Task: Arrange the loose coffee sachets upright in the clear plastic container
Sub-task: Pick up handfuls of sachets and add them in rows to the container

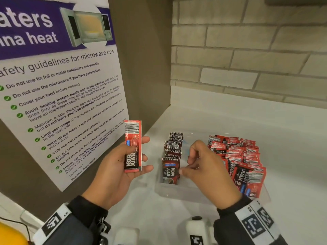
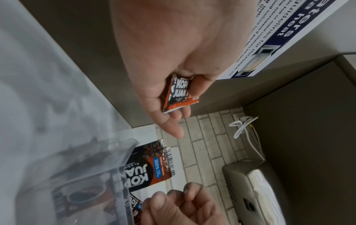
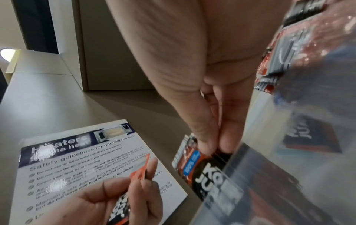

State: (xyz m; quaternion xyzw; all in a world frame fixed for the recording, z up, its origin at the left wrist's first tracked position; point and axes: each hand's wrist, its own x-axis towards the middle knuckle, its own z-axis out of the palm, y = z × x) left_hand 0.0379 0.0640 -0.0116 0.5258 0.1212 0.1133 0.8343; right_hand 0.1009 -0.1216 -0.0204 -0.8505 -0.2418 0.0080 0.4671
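Red sachet (image 1: 133,147) held in left hand (image 1: 116,167); right hand (image 1: 203,163) pinches upright sachet (image 1: 170,172) in container (image 1: 178,193).

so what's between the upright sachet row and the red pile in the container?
Head view: the right hand hovers over a gap between the upright row and the red pile; container floor there looks bare.

One clear container (image 1: 177,193), two hands, one poster (image 1: 58,96), dozens of sachets (image 1: 237,152)

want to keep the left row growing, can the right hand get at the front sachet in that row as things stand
Probably yes. The right hand hangs over the clear container, its fingertips right at the front sachet of the upright row, with nothing between them. The left hand holds its own sachet off to the side.
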